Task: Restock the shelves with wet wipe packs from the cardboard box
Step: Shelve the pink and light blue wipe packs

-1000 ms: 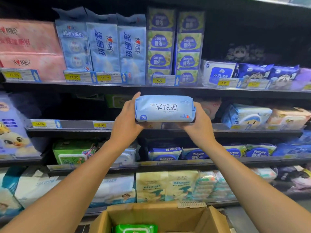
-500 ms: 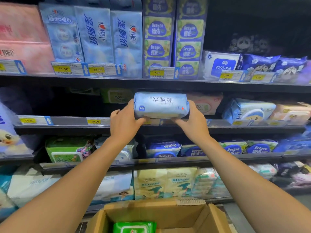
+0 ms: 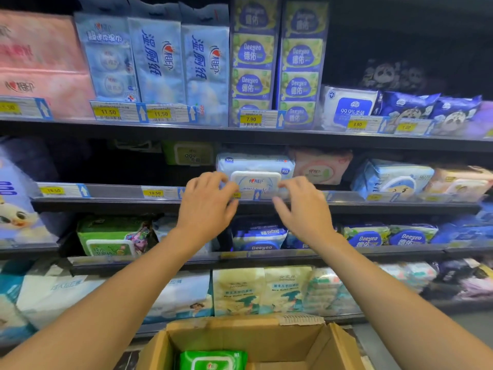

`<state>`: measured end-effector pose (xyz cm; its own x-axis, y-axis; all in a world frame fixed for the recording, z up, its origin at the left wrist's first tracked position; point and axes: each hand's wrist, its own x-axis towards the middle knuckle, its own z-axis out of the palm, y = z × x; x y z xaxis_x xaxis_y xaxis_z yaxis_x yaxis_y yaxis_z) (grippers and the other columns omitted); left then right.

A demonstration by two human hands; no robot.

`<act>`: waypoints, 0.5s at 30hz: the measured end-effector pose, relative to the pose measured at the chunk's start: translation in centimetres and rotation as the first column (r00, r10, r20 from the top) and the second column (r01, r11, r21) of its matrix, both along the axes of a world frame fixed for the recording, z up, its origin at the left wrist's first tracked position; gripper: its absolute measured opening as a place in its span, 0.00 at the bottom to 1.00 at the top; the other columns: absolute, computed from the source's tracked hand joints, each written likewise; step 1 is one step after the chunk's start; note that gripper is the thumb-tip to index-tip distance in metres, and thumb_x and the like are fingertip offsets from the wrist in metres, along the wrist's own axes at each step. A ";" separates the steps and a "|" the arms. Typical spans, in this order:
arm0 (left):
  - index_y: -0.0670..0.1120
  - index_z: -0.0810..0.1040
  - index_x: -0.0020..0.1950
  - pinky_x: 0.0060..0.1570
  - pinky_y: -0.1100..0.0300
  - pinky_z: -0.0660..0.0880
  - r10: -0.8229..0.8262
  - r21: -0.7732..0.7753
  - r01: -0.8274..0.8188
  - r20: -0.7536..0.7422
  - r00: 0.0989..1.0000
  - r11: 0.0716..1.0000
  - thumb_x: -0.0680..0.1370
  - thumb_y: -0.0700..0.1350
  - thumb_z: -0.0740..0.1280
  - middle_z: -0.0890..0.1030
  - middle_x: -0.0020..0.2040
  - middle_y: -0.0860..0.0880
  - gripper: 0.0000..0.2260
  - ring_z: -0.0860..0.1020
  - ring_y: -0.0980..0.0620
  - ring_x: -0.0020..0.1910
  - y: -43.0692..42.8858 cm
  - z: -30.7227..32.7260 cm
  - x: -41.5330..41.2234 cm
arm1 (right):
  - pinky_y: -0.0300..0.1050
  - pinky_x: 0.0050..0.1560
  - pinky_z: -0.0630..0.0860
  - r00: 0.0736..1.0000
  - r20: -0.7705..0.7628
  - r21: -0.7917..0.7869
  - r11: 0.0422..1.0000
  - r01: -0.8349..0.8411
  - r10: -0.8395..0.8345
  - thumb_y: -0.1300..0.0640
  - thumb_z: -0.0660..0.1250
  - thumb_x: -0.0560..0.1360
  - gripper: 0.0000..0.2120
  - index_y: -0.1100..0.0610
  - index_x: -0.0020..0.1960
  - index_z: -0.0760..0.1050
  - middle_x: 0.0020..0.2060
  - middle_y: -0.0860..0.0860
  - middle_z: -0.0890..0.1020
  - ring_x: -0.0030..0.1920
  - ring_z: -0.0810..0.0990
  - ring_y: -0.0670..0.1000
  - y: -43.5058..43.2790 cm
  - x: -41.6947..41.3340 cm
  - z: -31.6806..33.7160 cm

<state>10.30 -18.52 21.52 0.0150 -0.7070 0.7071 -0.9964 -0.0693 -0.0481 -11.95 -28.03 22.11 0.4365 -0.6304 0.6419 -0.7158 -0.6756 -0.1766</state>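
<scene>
Light: we see even, cool light on the pack fronts [image 3: 160,62], colours leaning blue.
Dark: we lose the upper right of the frame and the shelf recesses to near black.
Blur: we find the left hand [image 3: 206,206], the right hand [image 3: 301,209] and the frame's left and right edges smeared; price tag [image 3: 106,112] print reads soft.
Distortion: we see the shelf rail [image 3: 106,202] bow toward the frame's edges.

Stacked packs [image 3: 253,52] read Deeyeo; price tag [image 3: 250,119] below reads 7.90; white pack [image 3: 352,108] reads 99.9%.
</scene>
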 end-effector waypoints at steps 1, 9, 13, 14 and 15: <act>0.53 0.79 0.61 0.59 0.46 0.71 -0.037 0.039 0.035 0.058 0.998 0.999 0.78 0.56 0.67 0.77 0.61 0.48 0.14 0.75 0.44 0.60 0.2 -0.3 -0.4 | 0.56 0.58 0.73 0.994 -0.101 -0.023 0.999 -0.032 0.029 0.41 0.63 0.79 0.19 0.50 0.65 0.76 0.59 0.50 0.77 0.59 0.77 0.55 0.5 0.3 -0.4; 0.54 0.64 0.81 0.74 0.41 0.63 0.019 0.287 -0.044 0.087 0.996 0.957 0.82 0.64 0.55 0.73 0.72 0.49 0.29 0.70 0.47 0.71 -0.7 0.5 -1.6 | 0.64 0.74 0.62 0.960 -0.279 0.049 0.998 0.050 -0.035 0.32 0.48 0.80 0.31 0.45 0.77 0.67 0.72 0.51 0.71 0.72 0.69 0.56 1.2 2.2 -0.7; 0.53 0.61 0.82 0.76 0.41 0.59 0.016 0.332 -0.029 0.044 0.999 0.943 0.84 0.58 0.53 0.70 0.74 0.48 0.26 0.68 0.46 0.74 -1.7 1.1 -1.3 | 0.66 0.74 0.60 0.960 -0.272 0.033 0.997 0.072 -0.060 0.33 0.51 0.81 0.28 0.43 0.76 0.68 0.69 0.50 0.72 0.71 0.69 0.56 0.8 2.9 -0.4; 0.53 0.62 0.81 0.76 0.41 0.60 0.003 0.332 -0.015 0.037 0.999 0.943 0.84 0.56 0.53 0.71 0.74 0.48 0.25 0.69 0.45 0.73 -1.9 1.2 -1.3 | 0.66 0.74 0.61 0.964 -0.256 0.023 0.997 0.077 -0.069 0.33 0.52 0.81 0.27 0.43 0.74 0.70 0.67 0.50 0.73 0.70 0.70 0.56 0.7 3.1 -0.4; 0.53 0.63 0.81 0.76 0.41 0.60 -0.009 0.334 -0.003 0.034 0.999 0.942 0.84 0.55 0.54 0.71 0.73 0.48 0.24 0.69 0.45 0.73 -2.0 1.3 -1.3 | 0.66 0.73 0.61 0.968 -0.239 0.020 0.996 0.082 -0.075 0.33 0.52 0.81 0.26 0.43 0.73 0.71 0.66 0.50 0.74 0.69 0.71 0.56 0.5 3.2 -0.3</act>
<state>8.96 -20.54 22.81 -0.0074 -0.9028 0.4300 -0.9939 -0.0406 -0.1024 -8.74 -27.51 21.80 0.5232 -0.6859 0.5057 -0.7901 -0.6128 -0.0139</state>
